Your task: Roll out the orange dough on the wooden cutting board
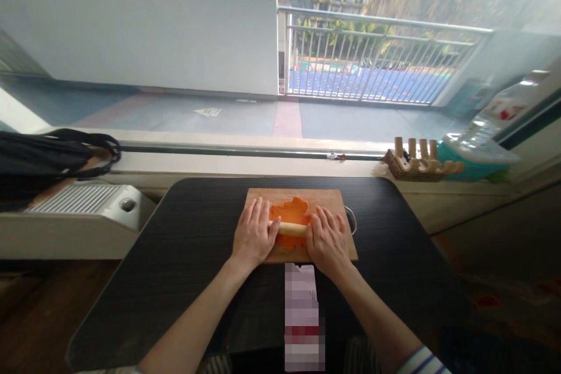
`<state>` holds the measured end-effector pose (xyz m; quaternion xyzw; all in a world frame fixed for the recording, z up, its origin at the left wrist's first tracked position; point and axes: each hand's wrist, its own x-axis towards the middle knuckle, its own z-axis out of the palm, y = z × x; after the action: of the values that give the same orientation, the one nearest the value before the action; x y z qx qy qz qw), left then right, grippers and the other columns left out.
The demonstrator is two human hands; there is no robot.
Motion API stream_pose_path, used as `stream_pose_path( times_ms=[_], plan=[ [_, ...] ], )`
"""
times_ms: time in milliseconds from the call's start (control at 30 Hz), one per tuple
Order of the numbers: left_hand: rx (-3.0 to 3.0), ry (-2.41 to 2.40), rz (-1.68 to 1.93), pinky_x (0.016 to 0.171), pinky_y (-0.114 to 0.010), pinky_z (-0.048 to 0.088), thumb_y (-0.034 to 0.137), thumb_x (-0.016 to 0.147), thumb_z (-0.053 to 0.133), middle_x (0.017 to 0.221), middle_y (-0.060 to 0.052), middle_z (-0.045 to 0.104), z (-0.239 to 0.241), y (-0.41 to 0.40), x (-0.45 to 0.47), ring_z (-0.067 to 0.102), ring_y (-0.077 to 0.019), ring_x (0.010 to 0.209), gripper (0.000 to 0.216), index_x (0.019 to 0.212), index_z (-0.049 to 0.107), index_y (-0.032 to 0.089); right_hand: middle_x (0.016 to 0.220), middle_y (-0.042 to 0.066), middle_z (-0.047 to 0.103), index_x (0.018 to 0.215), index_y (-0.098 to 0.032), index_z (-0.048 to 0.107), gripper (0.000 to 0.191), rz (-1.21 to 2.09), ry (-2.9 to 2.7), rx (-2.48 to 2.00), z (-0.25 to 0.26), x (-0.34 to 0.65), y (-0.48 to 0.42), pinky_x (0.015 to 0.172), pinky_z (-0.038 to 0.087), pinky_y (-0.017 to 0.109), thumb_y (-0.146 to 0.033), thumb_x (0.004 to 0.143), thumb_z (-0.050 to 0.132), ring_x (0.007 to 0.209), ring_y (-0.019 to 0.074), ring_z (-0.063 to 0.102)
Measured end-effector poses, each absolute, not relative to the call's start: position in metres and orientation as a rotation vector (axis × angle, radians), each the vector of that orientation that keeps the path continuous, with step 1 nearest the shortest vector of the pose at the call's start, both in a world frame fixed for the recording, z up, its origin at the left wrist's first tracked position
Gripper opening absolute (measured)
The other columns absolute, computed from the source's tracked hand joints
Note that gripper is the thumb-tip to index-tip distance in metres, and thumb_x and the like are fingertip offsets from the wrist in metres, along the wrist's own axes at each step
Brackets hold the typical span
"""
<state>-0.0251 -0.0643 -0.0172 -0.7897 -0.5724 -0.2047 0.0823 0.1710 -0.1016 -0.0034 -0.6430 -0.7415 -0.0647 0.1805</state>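
A flat piece of orange dough (293,211) lies on a wooden board (333,201) on a dark table (184,245). A pale wooden rolling pin (293,228) lies across the dough. My left hand (254,234) rests flat on the pin's left end, fingers stretched out. My right hand (328,239) presses flat on its right end, fingers spread. Most of the pin is hidden under my palms.
A metal ring (352,219) sticks out of the board's right edge. A wooden rack (416,160) and a teal container (473,158) stand on the window sill at right. A black bag (44,158) and a white heater (83,204) are at left.
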Motion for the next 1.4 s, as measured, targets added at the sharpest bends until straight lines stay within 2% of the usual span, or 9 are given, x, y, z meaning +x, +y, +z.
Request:
stream_pose_path(
  times_ms=[167, 267, 500, 833, 1033, 1400],
  plan=[
    [-2.331, -1.674, -0.758, 0.110, -0.046, 0.036, 0.047, 0.095, 0.031, 0.141, -0.023, 0.045, -0.030, -0.091, -0.032, 0.037, -0.0314, 0.135, 0.062, 0.136, 0.043, 0.001, 0.138, 0.010, 0.053, 0.122, -0.016, 0.057, 0.035, -0.211, -2.120, -1.639, -0.017, 0.178, -0.115, 0.112, 0.019, 0.040, -0.029, 0.097, 0.036, 0.131, 0.0222, 0.042],
    [-2.338, -1.661, -0.761, 0.108, -0.046, 0.038, 0.046, 0.095, 0.033, 0.140, -0.023, 0.046, -0.028, -0.104, -0.033, 0.038, -0.0313, 0.134, 0.060, 0.134, 0.045, 0.002, 0.138, 0.008, 0.054, 0.120, -0.017, 0.058, 0.034, -0.158, -2.140, -1.595, -0.019, 0.183, -0.120, 0.111, 0.021, 0.038, -0.029, 0.097, 0.036, 0.130, 0.0213, 0.043],
    [-2.328, -1.697, -0.746, 0.107, -0.047, 0.040, 0.047, 0.095, 0.034, 0.139, -0.022, 0.047, -0.027, -0.120, -0.029, 0.040, -0.0315, 0.134, 0.059, 0.134, 0.046, 0.005, 0.138, 0.008, 0.053, 0.125, -0.017, 0.055, 0.037, -0.116, -2.176, -1.645, -0.011, 0.190, -0.124, 0.112, 0.018, 0.042, -0.031, 0.097, 0.036, 0.131, 0.0228, 0.042],
    [-2.319, -1.776, -0.647, 0.110, -0.048, 0.034, 0.055, 0.093, 0.029, 0.141, -0.025, 0.044, -0.022, -0.093, -0.023, 0.038, -0.0338, 0.134, 0.072, 0.133, 0.046, -0.002, 0.143, 0.009, 0.048, 0.125, -0.017, 0.057, 0.039, -0.155, -2.228, -1.752, 0.003, 0.183, -0.097, 0.111, 0.019, 0.045, -0.033, 0.097, 0.034, 0.133, 0.0236, 0.039],
    [-2.293, -1.837, -0.563, 0.111, -0.049, 0.030, 0.058, 0.092, 0.027, 0.140, -0.022, 0.047, -0.011, -0.073, -0.018, 0.039, -0.0327, 0.134, 0.071, 0.133, 0.049, 0.003, 0.144, 0.010, 0.047, 0.125, -0.020, 0.057, 0.039, -0.157, -2.230, -1.826, 0.007, 0.182, -0.077, 0.112, 0.019, 0.046, -0.034, 0.098, 0.032, 0.133, 0.0234, 0.038],
    [-2.283, -1.946, -0.504, 0.106, -0.047, 0.034, 0.062, 0.092, 0.021, 0.134, -0.020, 0.053, -0.005, -0.022, -0.017, 0.044, -0.0313, 0.129, 0.073, 0.130, 0.052, 0.008, 0.146, 0.012, 0.044, 0.132, -0.018, 0.050, 0.044, -0.055, -2.218, -1.972, 0.015, 0.178, -0.032, 0.108, 0.023, 0.045, -0.032, 0.095, 0.031, 0.135, 0.0253, 0.035]
  ],
)
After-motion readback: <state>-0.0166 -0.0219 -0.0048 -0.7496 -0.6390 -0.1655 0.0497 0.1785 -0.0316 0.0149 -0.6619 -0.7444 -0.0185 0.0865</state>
